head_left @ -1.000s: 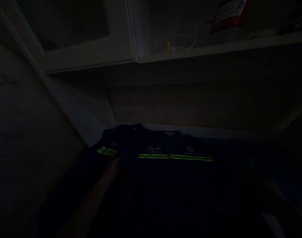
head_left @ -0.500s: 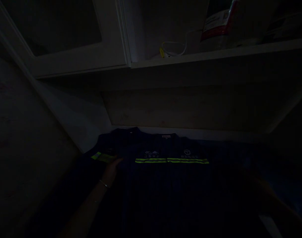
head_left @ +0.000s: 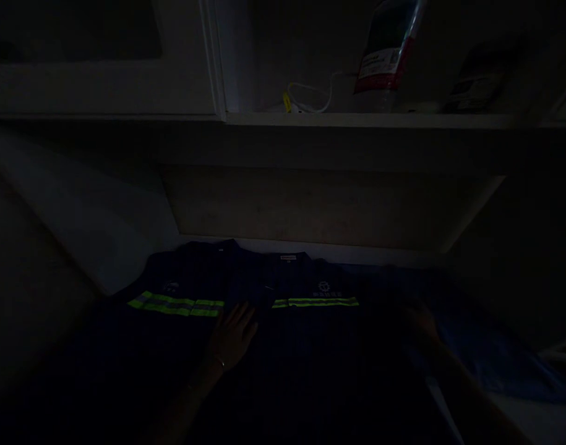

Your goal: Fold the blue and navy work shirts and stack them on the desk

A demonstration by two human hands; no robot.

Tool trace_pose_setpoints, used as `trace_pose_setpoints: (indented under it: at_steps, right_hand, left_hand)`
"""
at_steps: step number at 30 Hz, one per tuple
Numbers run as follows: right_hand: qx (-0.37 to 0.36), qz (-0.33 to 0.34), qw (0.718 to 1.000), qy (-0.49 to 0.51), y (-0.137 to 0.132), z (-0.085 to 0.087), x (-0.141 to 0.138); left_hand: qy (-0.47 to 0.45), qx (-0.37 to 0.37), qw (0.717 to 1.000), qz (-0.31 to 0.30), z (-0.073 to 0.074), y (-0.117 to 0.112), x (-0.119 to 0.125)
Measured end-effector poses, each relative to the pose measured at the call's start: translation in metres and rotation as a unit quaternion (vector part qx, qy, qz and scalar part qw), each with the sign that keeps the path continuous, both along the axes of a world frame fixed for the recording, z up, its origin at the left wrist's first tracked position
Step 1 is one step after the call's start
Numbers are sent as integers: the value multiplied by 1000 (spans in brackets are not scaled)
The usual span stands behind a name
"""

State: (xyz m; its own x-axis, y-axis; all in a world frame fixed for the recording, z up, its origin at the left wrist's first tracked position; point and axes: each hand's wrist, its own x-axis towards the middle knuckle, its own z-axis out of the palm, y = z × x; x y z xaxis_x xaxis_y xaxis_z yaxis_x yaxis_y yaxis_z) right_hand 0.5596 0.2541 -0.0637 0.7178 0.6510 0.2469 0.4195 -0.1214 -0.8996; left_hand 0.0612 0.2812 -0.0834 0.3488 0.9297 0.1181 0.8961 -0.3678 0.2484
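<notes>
Two dark blue work jackets lie side by side. The left jacket [head_left: 171,327] and the right jacket [head_left: 324,334] each have a yellow-green reflective stripe across the chest. My left hand [head_left: 234,334], with a bracelet at the wrist, rests between them with its fingers stretched out over the cloth. A dark fold of fabric [head_left: 259,296] just beyond its fingertips covers part of the right jacket's stripe and chest. My right hand [head_left: 422,321] is at the right jacket's right side; its fingers are lost in the dark.
Overhead runs a white cabinet shelf [head_left: 320,120] holding a white cable [head_left: 320,110] and a red-labelled package [head_left: 385,62]. A cabinet door [head_left: 185,93] is at upper left. More blue cloth [head_left: 496,358] lies at the right. The light is very dim.
My left hand has moved right and its fingers have spread. The left jacket's stripe shows more, while cloth now hides the right jacket's left emblem. My right hand has come inward; the view has shifted.
</notes>
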Motion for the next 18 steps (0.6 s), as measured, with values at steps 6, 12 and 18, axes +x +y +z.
trace_pose_setpoints:
  at_steps: [6,12,18]
  right_hand:
    - [3,238,964,-118,-1,32,-72]
    - [-58,297,913,-276,7,33,-116]
    - [-268,284,829,-399,34,-3,-138]
  left_hand:
    - [-26,4,1000,8,1,4,-1]
    - [-146,0,989,6,-9,6,-5]
    - [-97,-37,994,-12,-2,12,-2]
